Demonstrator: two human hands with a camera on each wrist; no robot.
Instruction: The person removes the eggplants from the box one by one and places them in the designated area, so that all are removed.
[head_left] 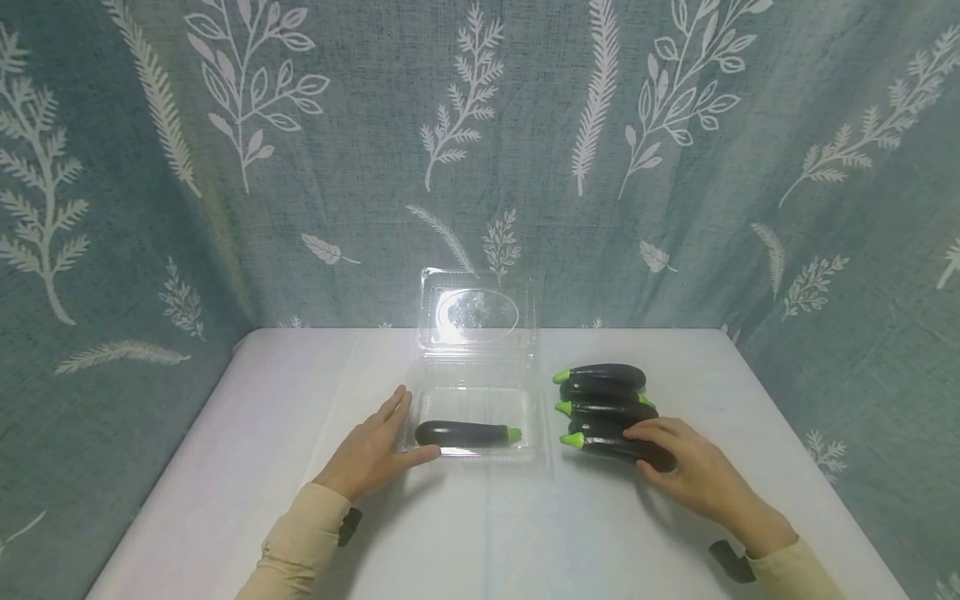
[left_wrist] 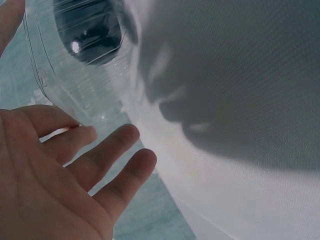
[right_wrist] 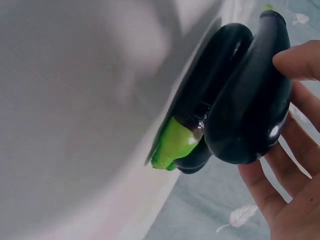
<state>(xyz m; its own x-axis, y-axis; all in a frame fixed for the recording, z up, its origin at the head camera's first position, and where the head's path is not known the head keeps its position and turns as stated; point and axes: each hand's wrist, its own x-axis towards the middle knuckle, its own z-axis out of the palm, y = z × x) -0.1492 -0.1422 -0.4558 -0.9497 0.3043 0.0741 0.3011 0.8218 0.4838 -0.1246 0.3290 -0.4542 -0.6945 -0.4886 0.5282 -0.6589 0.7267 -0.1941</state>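
Note:
A clear plastic clamshell box [head_left: 472, 402] stands with its lid [head_left: 480, 342] raised at the back. One dark eggplant [head_left: 461, 433] with a green stem end lies along its near side. My left hand [head_left: 375, 452] rests at the box's left edge, thumb along the front rim and fingers fairly straight. To the right, my right hand [head_left: 697, 471] holds the nearest eggplant [head_left: 611, 448] by its thick end, thumb on one side and fingers on the other. In the right wrist view, this eggplant [right_wrist: 247, 100] sits against another eggplant [right_wrist: 205, 75].
Several more eggplants [head_left: 607, 389] lie stacked in a row behind the held one, their green ends pointing in different directions. A white cloth [head_left: 495, 533] covers the table. Blue-green leaf-patterned curtains [head_left: 360, 167] close off the back and both sides.

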